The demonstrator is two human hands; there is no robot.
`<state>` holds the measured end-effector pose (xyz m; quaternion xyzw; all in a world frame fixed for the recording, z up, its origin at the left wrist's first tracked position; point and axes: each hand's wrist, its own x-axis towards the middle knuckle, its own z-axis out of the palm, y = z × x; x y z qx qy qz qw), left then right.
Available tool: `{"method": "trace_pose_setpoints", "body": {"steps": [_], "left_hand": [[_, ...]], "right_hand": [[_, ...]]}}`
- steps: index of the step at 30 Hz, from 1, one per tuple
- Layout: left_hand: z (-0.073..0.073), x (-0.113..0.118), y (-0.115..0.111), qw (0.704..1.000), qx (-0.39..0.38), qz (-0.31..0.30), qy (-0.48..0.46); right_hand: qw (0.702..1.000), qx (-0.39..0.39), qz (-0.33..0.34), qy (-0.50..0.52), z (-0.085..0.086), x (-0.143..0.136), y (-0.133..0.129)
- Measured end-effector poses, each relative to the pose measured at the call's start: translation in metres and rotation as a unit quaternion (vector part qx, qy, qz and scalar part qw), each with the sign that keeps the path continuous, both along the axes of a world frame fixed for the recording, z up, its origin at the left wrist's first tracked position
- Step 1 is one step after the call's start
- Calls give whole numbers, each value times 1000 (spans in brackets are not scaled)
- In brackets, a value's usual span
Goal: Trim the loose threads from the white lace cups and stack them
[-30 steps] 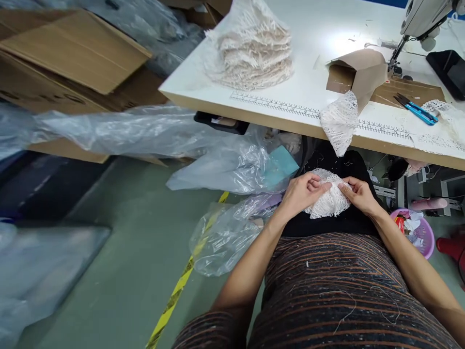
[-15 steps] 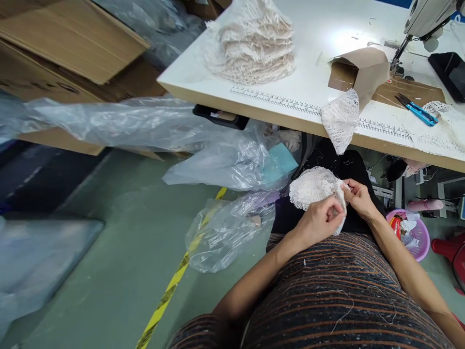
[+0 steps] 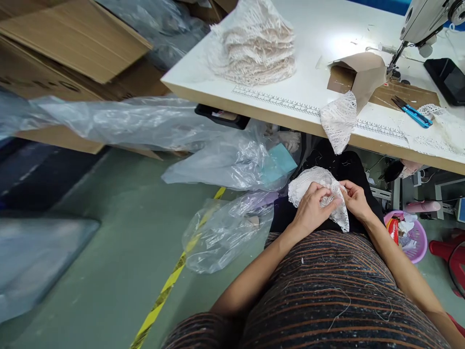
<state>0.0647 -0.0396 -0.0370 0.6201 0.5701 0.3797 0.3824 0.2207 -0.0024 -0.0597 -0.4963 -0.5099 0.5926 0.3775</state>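
A white lace piece (image 3: 339,213) lies over my lap in loose folds. My right hand (image 3: 355,198) pinches its right edge between thumb and fingers. Over the middle of the lace is my left hand (image 3: 313,207), its fingers bent and its thumb apart from them, pointing right; whether the fingertips grip any lace is hard to tell. Another lace piece (image 3: 338,121) hangs over the front edge of the white table (image 3: 301,92) above my knees. A tall stack of lace (image 3: 257,48) stands at the table's left end.
On the table's right are a sewing machine (image 3: 423,22), a folded cardboard piece (image 3: 366,80), blue thread snips (image 3: 414,112) and a black phone-like device (image 3: 447,80). Plastic bags (image 3: 225,237) and cardboard boxes (image 3: 80,43) lie to the left. A pink basket (image 3: 417,237) stands right of my legs.
My left hand has moved up and left over the lace, and its fingers have opened out from a pinch. The lace's lower corner has shifted right. The view has moved slightly.
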Motion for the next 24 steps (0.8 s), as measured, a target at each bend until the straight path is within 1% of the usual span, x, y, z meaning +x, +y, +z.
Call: {"method": "trace_pose_setpoints", "body": {"steps": [2,4,7,9,10,12,14,15,16,17,18,20,22,24], "left_hand": [[4,-2,1,999,0,-23,-31],[8,-7,2,994,-22,-41,-96],[9,-23,9,968,-132,-49,-209],[5,-38,17,953,-186,-28,-237],[2,-45,22,953,-191,-8,-234],[-6,-59,31,964,-165,58,-199],[-12,-68,37,975,-112,129,-143],[-14,-71,38,979,-83,150,-114],[-13,-73,39,983,-56,153,-89],[-12,-74,40,987,-34,138,-71],[-8,-73,40,992,-17,108,-60],[0,-70,43,998,9,24,-57],[9,-64,49,995,22,-65,-73],[14,-59,57,984,12,-147,-100]], "right_hand": [[1000,6,-8,-7,0,-1,0],[1000,-2,-14,-9,0,-2,1],[1000,-11,-17,-8,-1,-1,1],[1000,-10,-16,-12,-1,0,1],[1000,-11,-15,-13,-1,1,1],[1000,-23,-9,-8,0,2,2],[999,-36,-2,2,2,4,3],[999,-40,0,7,4,5,4],[999,-43,2,12,5,5,4],[999,-43,4,16,7,5,4],[999,-43,9,19,9,5,4],[999,-38,26,19,15,3,4],[998,-26,52,17,22,1,2],[997,-17,77,19,28,0,0]]}}
